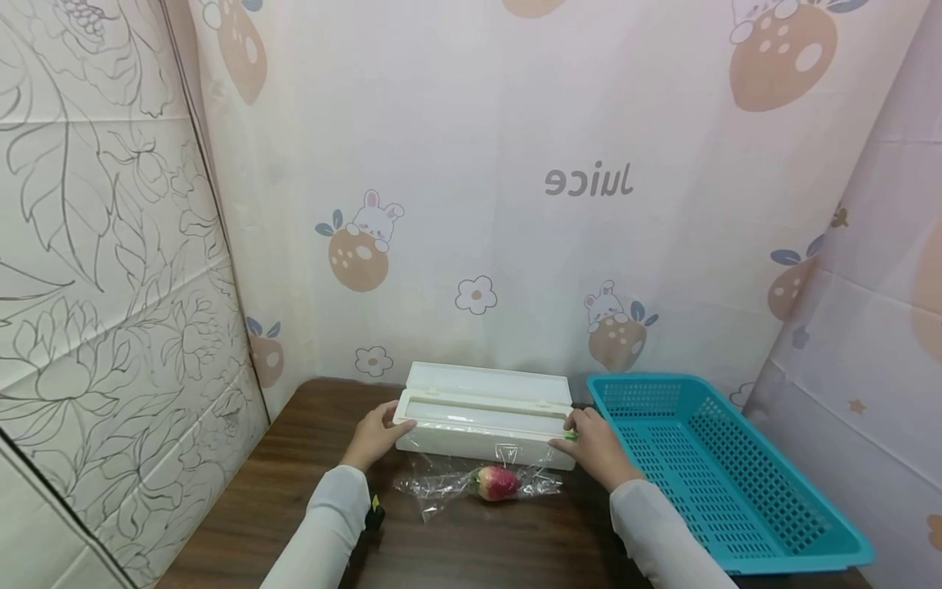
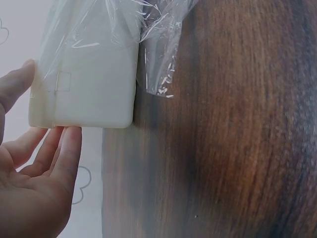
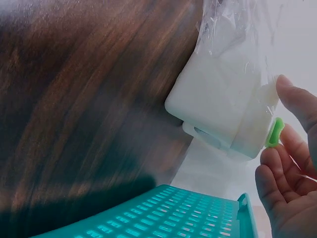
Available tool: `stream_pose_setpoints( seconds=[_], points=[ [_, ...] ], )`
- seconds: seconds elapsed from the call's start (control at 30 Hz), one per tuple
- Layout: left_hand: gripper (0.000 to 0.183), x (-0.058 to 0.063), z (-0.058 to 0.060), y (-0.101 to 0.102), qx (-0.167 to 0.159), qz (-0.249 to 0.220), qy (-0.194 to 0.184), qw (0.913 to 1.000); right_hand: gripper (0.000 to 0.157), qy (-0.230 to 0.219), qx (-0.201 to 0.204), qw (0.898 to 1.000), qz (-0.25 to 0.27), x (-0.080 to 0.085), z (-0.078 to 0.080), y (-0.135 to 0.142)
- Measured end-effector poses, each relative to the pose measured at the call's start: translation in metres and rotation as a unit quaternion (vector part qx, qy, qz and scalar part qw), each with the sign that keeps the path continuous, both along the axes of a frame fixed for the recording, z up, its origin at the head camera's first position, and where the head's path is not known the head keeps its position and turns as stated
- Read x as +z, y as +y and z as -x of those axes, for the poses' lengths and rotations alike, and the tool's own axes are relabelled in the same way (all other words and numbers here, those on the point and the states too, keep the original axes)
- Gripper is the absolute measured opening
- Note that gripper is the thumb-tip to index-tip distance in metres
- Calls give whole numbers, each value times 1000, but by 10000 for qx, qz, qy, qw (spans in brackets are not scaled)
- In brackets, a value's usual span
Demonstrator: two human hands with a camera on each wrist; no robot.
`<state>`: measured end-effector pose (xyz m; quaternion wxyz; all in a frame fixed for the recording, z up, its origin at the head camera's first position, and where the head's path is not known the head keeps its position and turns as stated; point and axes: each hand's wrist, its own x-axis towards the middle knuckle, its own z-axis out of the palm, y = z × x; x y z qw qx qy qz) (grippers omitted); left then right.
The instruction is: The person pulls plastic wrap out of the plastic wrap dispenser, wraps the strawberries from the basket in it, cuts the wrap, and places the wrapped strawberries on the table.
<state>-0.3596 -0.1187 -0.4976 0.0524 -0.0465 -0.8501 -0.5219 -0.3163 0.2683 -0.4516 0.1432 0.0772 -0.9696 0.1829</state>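
Note:
A long white cling film dispenser (image 1: pixel 482 443) stands on the table with its lid (image 1: pixel 486 380) raised at the back. My left hand (image 1: pixel 374 433) grips its left end, thumb on the front edge and fingers around the end face. At the right end, my right hand (image 1: pixel 598 446) pinches a small green slide cutter (image 3: pixel 275 132), thumb in front and fingers behind. Clear cling film (image 1: pixel 441 484) hangs over the dispenser's front onto the table. A red and yellowish fruit (image 1: pixel 497 483) lies on its side with the film around it.
A teal plastic basket (image 1: pixel 780 491) with perforated sides stands close to the dispenser's right end. The dark wood table (image 1: pixel 471 548) ends at a printed cloth backdrop (image 1: pixel 500 204). A small black and yellow object (image 1: pixel 375 514) is beside my left sleeve.

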Motion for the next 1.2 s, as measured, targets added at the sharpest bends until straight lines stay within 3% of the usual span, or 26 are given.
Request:
stream_pose_setpoints(
  seconds=[0.47, 1.2],
  points=[
    [66, 1, -1, 0, 37, -69, -59, 10000, 26, -227, -172, 9986, 452, -4, 5, 5],
    [66, 0, 2, -1, 35, -150, -93, 9998, 15, 27, 248, 9992, 304, -7, 7, 6]
  ],
)
